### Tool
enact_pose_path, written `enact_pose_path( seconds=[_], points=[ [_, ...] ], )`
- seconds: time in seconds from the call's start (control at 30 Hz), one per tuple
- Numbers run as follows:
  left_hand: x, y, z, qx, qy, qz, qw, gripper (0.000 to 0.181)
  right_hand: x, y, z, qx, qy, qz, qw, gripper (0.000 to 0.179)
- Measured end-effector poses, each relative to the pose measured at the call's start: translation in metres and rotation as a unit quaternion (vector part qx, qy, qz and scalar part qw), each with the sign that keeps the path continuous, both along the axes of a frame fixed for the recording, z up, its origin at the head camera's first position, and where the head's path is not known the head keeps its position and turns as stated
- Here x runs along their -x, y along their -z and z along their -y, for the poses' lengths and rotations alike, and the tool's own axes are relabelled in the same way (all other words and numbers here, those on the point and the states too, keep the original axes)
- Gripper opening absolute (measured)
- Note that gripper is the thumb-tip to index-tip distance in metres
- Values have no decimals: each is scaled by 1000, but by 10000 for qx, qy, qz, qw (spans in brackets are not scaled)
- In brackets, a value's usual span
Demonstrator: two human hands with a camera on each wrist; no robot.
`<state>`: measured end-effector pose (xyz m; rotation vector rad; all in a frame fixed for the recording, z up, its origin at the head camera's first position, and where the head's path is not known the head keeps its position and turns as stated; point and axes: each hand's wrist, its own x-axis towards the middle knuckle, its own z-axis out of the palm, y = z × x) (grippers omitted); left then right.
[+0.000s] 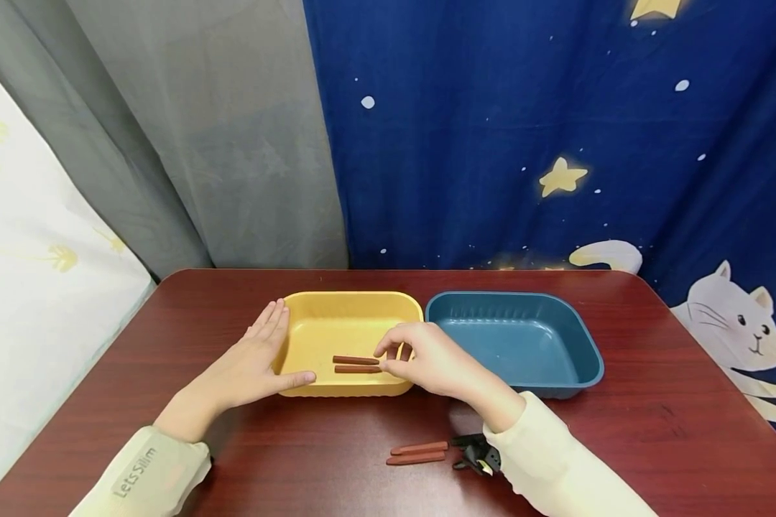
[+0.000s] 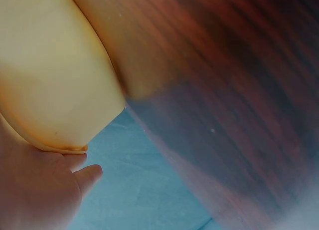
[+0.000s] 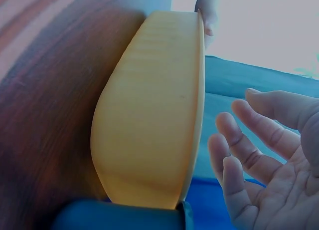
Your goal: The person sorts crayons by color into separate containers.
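Note:
Two brown crayons (image 1: 356,360) lie side by side in the yellow bin (image 1: 343,390), near its front wall. Just right of their tips is my right hand (image 1: 427,357), its fingers loosely bent and thumb apart from the forefinger. The right wrist view shows that hand (image 3: 269,155) holding nothing, beside the bin's outer wall (image 3: 149,110). My left hand (image 1: 252,366) rests on the bin's left end with straight fingers, thumb over the front rim. In the left wrist view, part of the left hand (image 2: 40,185) touches the bin's rim.
To the right, a blue bin (image 1: 524,391) stands against the yellow one. Two reddish-brown crayons (image 1: 419,453) lie on the dark red table (image 1: 310,459) in front. Beside them are small black objects (image 1: 477,457), partly hidden by the right sleeve. Curtains hang behind the table.

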<state>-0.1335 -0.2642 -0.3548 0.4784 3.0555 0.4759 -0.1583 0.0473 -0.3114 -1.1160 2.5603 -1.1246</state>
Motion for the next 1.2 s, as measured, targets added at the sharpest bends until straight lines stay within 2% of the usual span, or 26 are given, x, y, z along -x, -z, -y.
enact_pose_path(
  seconds=[0.33,0.7,0.9,1.07,1.2],
  points=[
    [1,0,1,-21,5,36,10000,120,-16,1,-17,93,-187,70,9998,11],
    [2,0,0,28,-42,113,9999,123,-36,7,-33,-60,-400,394,9984,8],
    [3,-1,0,54,-62,148,9999,123,-39,16,-38,-367,-499,420,9972,9],
    [3,-1,0,64,-41,105,9999,122,-38,23,-42,-467,-634,715,9943,8],
    [3,0,0,126,-69,129,9998,122,-37,30,-43,-681,-772,779,9916,8]
  ],
)
